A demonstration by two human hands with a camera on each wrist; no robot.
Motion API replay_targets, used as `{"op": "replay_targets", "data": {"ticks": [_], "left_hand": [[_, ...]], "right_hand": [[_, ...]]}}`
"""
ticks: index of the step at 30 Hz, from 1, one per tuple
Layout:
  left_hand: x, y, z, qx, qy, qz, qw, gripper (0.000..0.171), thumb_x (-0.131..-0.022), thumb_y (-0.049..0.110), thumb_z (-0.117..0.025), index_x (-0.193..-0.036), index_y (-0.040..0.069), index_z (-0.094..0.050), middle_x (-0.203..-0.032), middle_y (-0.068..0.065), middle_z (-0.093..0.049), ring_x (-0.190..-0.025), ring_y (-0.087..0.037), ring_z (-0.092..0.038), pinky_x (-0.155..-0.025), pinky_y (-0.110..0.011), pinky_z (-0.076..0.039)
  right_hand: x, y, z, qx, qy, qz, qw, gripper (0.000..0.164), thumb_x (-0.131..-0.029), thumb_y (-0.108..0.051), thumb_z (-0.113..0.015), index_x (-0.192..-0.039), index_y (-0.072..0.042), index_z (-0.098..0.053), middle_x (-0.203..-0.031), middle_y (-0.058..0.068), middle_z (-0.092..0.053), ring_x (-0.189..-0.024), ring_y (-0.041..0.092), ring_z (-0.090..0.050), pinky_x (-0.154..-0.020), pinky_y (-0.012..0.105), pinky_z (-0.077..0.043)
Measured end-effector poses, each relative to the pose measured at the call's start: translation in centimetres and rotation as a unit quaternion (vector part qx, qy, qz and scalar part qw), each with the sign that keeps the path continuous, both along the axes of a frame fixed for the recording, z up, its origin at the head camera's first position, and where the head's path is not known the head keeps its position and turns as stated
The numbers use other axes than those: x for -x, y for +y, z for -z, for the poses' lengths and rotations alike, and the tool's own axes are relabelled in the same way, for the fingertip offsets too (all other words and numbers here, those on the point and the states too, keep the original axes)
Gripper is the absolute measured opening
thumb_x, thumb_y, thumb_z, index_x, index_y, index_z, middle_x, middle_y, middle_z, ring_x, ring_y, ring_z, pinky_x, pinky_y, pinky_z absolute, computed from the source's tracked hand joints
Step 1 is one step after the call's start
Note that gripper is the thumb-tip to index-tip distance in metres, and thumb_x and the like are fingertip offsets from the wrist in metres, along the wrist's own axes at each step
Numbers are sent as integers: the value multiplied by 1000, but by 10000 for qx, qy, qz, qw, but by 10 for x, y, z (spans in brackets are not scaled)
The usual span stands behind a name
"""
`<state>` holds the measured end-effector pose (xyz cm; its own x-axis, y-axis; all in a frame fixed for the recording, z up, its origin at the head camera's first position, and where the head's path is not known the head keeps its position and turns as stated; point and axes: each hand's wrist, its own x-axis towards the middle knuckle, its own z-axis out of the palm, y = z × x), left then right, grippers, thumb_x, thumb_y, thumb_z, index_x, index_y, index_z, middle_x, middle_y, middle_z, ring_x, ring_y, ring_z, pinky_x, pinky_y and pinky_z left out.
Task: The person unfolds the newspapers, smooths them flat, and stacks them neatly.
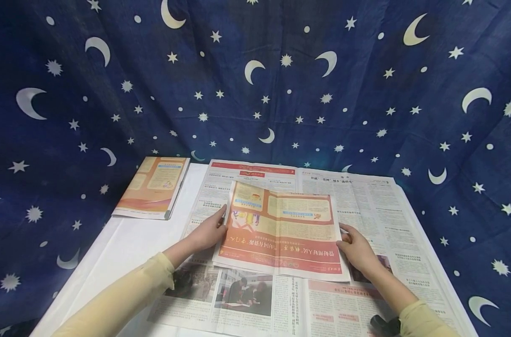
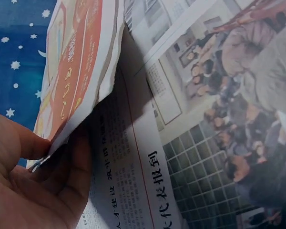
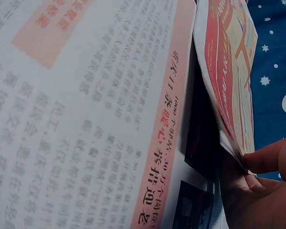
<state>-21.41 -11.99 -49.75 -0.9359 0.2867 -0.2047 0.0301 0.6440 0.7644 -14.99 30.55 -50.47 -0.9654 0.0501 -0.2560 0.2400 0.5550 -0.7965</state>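
Note:
A folded newspaper [image 1: 280, 229] with an orange and red page faces up, held by both hands above a larger spread-out newspaper [image 1: 390, 224]. At its left edge my left hand [image 1: 211, 228] pinches it; the left wrist view shows the thumb [image 2: 31, 143] on top and the fingers underneath. My right hand [image 1: 358, 248] pinches the opposite edge, thumb over the page in the right wrist view. A crease runs down the middle of the folded newspaper. Beneath it, part of the spread newspaper's print and photos is hidden.
Another folded orange newspaper [image 1: 154, 187] lies at the white table's [image 1: 107, 252] back left corner. Behind the table hangs a dark blue curtain [image 1: 230, 126] with moons and stars. The spread newspaper reaches the table's right side.

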Motion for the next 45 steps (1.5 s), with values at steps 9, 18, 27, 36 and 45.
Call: {"op": "replay_targets", "data": {"ticks": [9, 18, 27, 36, 45], "left_hand": [[3, -6, -3, -438, 28, 88, 9990, 63, -104, 16, -39, -161, -1, -22, -161, -25, -33, -148, -40, -33, -120, -54, -27], [11, -19, 1, 33, 267, 502, 9984, 74, -95, 5, -54, -163, 5, -23, -164, -19, -31, -149, -37, -31, -119, -49, -29], [18, -25, 8, 1174, 1262, 896, 9810, 69, -102, 24, -61, -163, 15, -30, -164, -19, -31, -148, -42, -32, -118, -57, -29], [27, -26, 5, 1510, 1725, 1225, 9656, 39, -105, 19, -55, -143, 20, -64, -161, -19, -36, -145, -45, -36, -118, -59, -29], [33, -26, 3, 790, 1403, 853, 9833, 34, -109, 26, -49, -136, 22, -69, -161, -15, -38, -147, -41, -33, -119, -57, -27]], "right_hand": [[0, 2, 2, -720, 309, -230, 9967, 59, -109, -23, -47, -160, 0, -28, -147, 31, -45, -123, 45, -56, -88, 49, -56], [4, 15, 6, -961, 641, -604, 9915, 53, -111, -21, -42, -158, 1, -32, -149, 33, -41, -129, 51, -51, -98, 60, -50], [6, 20, 6, -1537, 980, -788, 9801, 59, -107, -28, -55, -159, -6, -36, -151, 27, -42, -130, 49, -51, -102, 65, -45], [11, 29, 9, -2704, 1779, -1562, 9332, 42, -104, -24, -61, -145, -16, -60, -153, 18, -44, -136, 47, -46, -103, 67, -43], [17, 28, 6, -2531, 2337, -1432, 9278, 29, -101, -18, -67, -128, -16, -73, -144, 13, -56, -133, 43, -49, -102, 66, -43]]}}
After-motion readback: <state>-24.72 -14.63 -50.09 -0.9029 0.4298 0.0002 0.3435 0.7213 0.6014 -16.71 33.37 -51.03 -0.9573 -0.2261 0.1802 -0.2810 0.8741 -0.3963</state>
